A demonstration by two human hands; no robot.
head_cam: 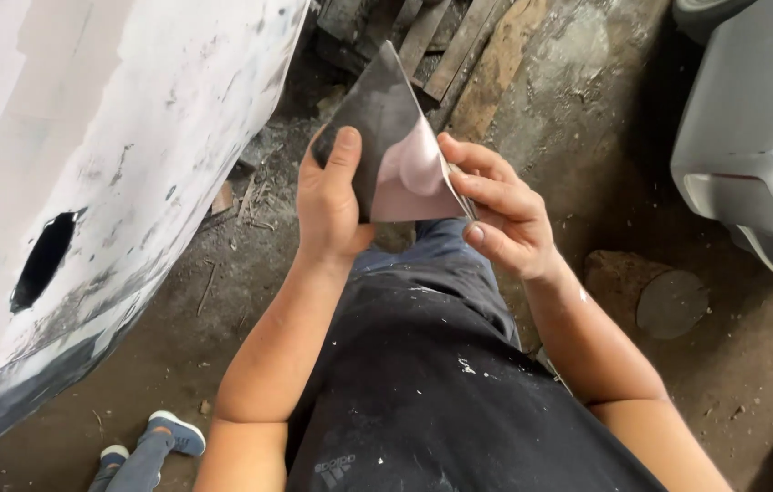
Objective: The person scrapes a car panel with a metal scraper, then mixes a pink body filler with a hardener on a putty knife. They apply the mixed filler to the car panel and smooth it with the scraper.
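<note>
1. I held the sandpaper [393, 146] in front of my chest, above my lap, dark grit toward me and the pale back showing at the lower right.
2. My left hand [330, 202] was clamped on its left edge, thumb flat on the grit face and fingers behind. That gave a firm anchor, which a clean fold seemed to need.
3. My right hand [503, 219] pinched the right edge, fingers closed on the turned-over corner, so both grips were shut on the sheet.
4. To fold it well, I judged I should keep the edges lined up and press the crease flat with a thumb, not let the sheet buckle.
5. The white panel [104, 155] stood just to my left, apart from the sheet; a log [646, 292] lay on the floor [222, 310] to my right.
</note>
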